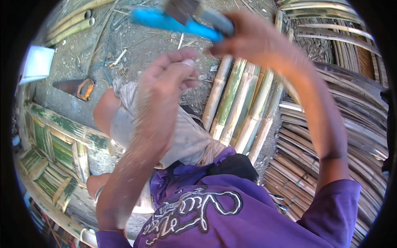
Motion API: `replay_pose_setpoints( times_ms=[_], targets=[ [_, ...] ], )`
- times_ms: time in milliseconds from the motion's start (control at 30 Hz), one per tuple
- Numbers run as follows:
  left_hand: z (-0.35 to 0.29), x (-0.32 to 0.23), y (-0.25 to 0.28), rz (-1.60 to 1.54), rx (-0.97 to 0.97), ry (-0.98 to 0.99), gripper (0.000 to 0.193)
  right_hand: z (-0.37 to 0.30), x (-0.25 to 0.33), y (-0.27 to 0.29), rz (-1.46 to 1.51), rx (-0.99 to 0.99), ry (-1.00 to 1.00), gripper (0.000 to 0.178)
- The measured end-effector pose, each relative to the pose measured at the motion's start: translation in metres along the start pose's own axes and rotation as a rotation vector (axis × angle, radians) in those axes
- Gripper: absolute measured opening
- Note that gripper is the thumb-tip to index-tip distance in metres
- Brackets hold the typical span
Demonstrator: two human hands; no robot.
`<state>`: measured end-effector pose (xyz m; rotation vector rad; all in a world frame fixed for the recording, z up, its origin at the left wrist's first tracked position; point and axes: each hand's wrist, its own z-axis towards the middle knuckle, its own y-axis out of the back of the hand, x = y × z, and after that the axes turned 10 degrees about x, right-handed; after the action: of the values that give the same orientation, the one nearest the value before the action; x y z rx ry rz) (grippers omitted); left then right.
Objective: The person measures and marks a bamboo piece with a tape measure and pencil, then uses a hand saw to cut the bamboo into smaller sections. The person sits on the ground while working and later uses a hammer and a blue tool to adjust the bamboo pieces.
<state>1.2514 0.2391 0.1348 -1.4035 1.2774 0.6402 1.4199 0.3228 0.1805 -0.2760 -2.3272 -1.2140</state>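
In the upper middle, my right hand (252, 41) is closed around the greyish handle of a hammer (182, 10), whose dark blocky head points left. A bright blue, elongated thing (165, 21) runs out from the same hand below the hammer; motion blur hides its kind. My left hand (171, 76) is raised below and left of it, fingers curled and thumb near the forefinger. Whatever it pinches, if anything, is too small to make out. Several bamboo poles (225, 99) lie on the ground beyond my knees, below my right hand.
A handsaw (74, 89) with an orange handle lies on the ground at left, near a pale box (37, 64). A green bamboo frame (62, 132) stands at lower left. Stacked bamboo slats (306, 165) fill the right side. Cut bamboo poles (74, 25) lie at upper left.
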Motion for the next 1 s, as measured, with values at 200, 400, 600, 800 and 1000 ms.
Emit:
replay_pose_setpoints(
  times_ms=[200,400,600,800,1000],
  targets=[
    [-0.004,0.081,-0.08,-0.343,0.082,0.423,0.035,-0.09,-0.115,-0.092,0.774,0.1,-0.103,0.043],
    [-0.001,0.109,-0.099,-0.384,0.239,0.57,0.036,-0.136,-0.128,-0.12,1.1,0.113,-0.147,0.027],
    [-0.005,0.106,-0.11,-0.226,0.197,0.747,0.049,-0.154,-0.127,-0.127,1.316,0.094,-0.163,0.028],
    [0.003,0.101,-0.108,-0.273,0.204,0.731,0.043,-0.147,-0.125,-0.128,1.361,0.077,-0.161,0.028],
    [0.014,0.101,-0.108,-0.131,0.235,0.836,0.064,-0.139,-0.129,-0.126,1.339,0.119,-0.199,0.034]
  ],
)
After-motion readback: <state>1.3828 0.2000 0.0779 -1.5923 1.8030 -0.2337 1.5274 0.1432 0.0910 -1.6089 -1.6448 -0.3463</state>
